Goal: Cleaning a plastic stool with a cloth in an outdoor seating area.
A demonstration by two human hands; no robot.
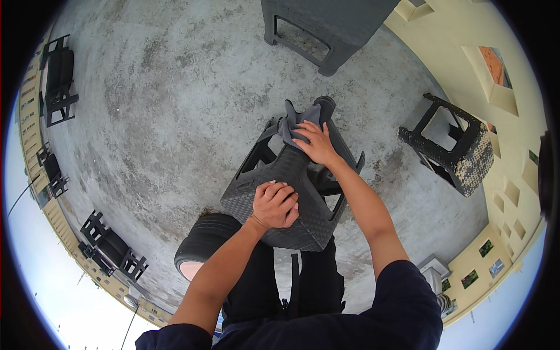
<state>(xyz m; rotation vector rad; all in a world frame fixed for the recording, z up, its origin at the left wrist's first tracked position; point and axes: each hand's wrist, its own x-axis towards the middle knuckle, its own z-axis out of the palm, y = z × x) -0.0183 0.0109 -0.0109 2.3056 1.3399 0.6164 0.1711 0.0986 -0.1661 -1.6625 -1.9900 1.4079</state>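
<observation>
A dark grey plastic stool [318,230] with a woven-pattern surface lies tipped over in front of my legs, its legs pointing away from me. My left hand [275,204] is closed against the stool near its seat end, fingers curled. Farther out, my right hand [315,144] presses a grey cloth [289,129] onto the leg end of the stool. The fingers of that hand are stretched over the cloth, and part of the cloth is hidden under them.
Beside my left leg is a black tyre [204,236]. A large grey plastic stool or table [332,29] stands ahead, and a worn black stool [452,140] lies at the right by the cream wall [466,35]. Black benches [58,76] line the left of the concrete floor [157,93].
</observation>
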